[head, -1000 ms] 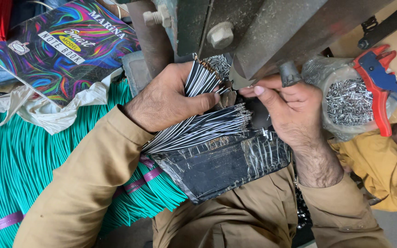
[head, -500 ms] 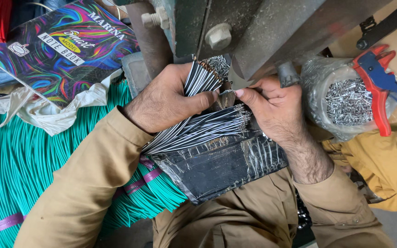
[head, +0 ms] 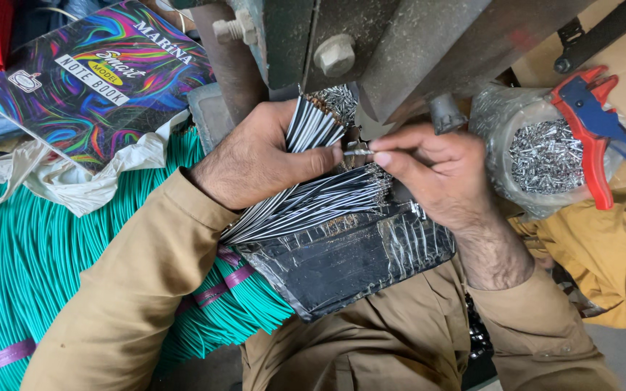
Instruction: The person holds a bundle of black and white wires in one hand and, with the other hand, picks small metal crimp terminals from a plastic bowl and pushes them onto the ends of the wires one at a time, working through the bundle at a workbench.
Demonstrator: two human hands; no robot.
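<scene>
Clutching striped wire bundle in left hand | right hand pinches small terminal | beneath grey metal press

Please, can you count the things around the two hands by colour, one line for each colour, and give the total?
Green: 1 bundle of green insulated wires
Red and blue: 1 hand tool with red and blue handles
Multicoloured: 1 notebook with swirled cover
Black and white: 2 bunches of thin wires, one in the left hand, one lying under the right hand
Total: 5

Left hand gripping striped wire bundle, right hand pinching small metal terminal, green wires beside.
</scene>
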